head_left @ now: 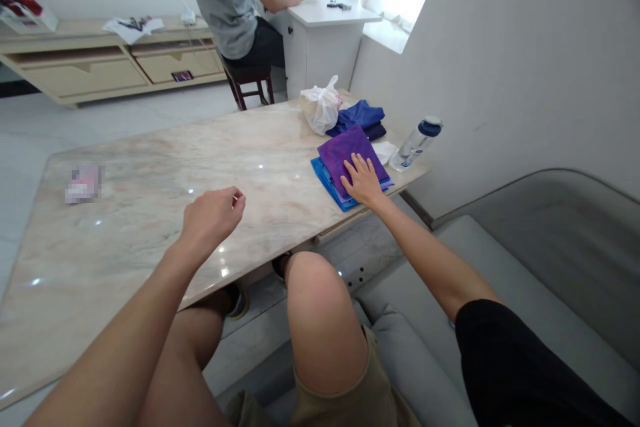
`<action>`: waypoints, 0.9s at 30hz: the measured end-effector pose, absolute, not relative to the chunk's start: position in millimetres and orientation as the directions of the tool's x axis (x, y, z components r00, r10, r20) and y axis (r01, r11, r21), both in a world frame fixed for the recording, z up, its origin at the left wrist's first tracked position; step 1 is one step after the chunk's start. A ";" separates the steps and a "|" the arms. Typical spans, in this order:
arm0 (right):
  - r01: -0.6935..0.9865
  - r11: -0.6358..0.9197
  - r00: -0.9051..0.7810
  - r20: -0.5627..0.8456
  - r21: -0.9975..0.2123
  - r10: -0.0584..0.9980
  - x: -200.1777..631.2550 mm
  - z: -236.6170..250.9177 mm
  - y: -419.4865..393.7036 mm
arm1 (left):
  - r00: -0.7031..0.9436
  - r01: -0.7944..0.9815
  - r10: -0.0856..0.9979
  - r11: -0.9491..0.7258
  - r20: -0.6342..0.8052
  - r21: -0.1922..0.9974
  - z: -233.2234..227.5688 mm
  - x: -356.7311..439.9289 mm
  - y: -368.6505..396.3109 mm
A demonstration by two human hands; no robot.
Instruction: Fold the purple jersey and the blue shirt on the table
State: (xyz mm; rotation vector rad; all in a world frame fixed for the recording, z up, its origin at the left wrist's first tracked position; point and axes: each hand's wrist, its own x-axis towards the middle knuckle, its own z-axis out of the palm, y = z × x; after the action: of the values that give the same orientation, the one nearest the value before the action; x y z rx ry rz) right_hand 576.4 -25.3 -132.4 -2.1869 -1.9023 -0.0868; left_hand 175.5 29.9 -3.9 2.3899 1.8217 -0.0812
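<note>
My right hand [364,181] lies flat with fingers spread on a folded purple sheet [340,150], thin cloth or plastic. This tops a small stack, with a folded blue piece [324,177] showing beneath at the left and lower edges. My left hand [213,215] hovers over or rests on the marble-patterned table [240,147]; I cannot tell which. Its fingers are curled in, and nothing shows in them. Just behind the stack lies a crumpled dark blue cloth [363,115].
Behind the stack sit a knotted white plastic bag [320,107], white tissue [385,151] and a clear bottle [416,144] near the wall. A blurred pink packet [84,183] lies at far left. Another person [233,3] sits at a white cabinet [325,40]. The grey sofa [460,247] is at right.
</note>
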 end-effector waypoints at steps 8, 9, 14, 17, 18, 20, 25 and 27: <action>0.967 -0.192 0.218 0.153 -0.170 0.964 588.5 -108.5 -39.8 | 0.268 0.963 0.953 -0.260 -0.139 0.072 2.0 176.6 23.2; 0.960 -0.224 0.249 0.149 -0.167 0.957 587.2 -109.8 -36.2 | 0.270 0.962 0.953 -0.262 -0.139 0.071 2.1 176.2 22.8; 0.909 -0.368 0.396 0.131 -0.197 0.909 576.8 -116.8 -11.0 | 0.264 0.964 0.955 -0.257 -0.136 0.065 2.8 174.2 22.7; 0.894 -0.394 0.417 0.076 -0.212 0.906 571.9 -113.2 -3.7 | 0.268 0.963 0.954 -0.261 -0.137 0.066 4.8 176.1 21.9; 0.890 -0.406 0.428 0.073 -0.208 0.901 570.2 -109.7 -3.2 | 0.275 0.961 0.952 -0.268 -0.131 0.072 5.6 177.3 21.2; 0.891 -0.415 0.437 0.106 -0.182 0.893 565.6 -98.8 -3.4 | 0.293 0.954 0.949 -0.283 -0.113 0.094 7.1 179.7 19.1; 0.950 -0.278 0.311 0.335 -0.145 0.890 533.1 -47.6 7.7 | 0.263 0.949 0.963 -0.248 -0.059 0.194 11.4 177.3 14.3; 0.957 -0.202 0.277 0.459 -0.207 0.844 504.8 -22.4 22.4 | 0.180 0.948 0.983 -0.168 -0.022 0.271 11.4 170.6 16.4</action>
State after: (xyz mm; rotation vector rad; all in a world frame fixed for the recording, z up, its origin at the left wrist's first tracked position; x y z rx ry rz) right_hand 504.8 22.4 -22.4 -2.1056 -1.6186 -0.3390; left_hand 170.6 16.4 11.4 2.2305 1.8643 0.2324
